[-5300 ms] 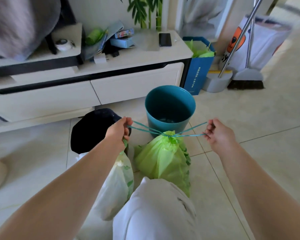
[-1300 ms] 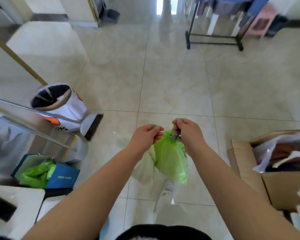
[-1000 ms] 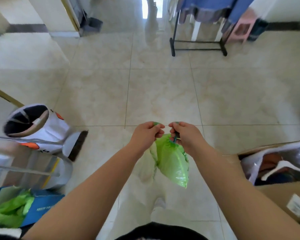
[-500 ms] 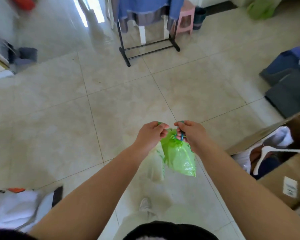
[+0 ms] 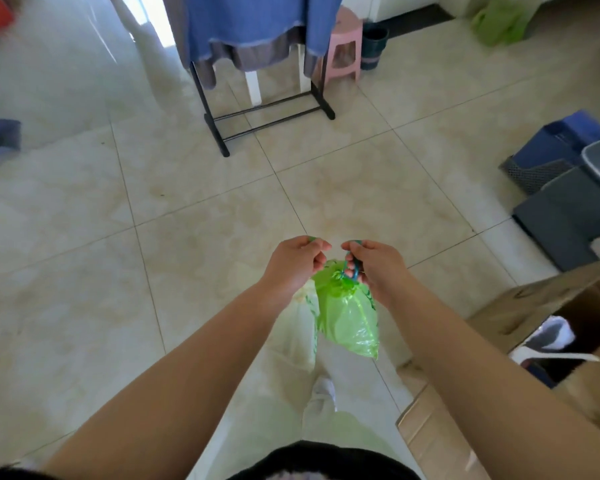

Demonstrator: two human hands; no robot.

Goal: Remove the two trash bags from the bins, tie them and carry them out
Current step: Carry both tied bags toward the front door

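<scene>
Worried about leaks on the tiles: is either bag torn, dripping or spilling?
Nothing stands out. The green bag hangs cinched from the right hand, the pale bag from the left hand; no tear, drip or spill shows on the tiles.

My left forearm (image 5: 187,375) and right forearm (image 5: 482,375) are bare. At six o'clock in view sits my black top (image 5: 319,459); from it toward twelve o'clock run loose off-white trousers (image 5: 336,431), ending in a white shoe (image 5: 321,393).
</scene>
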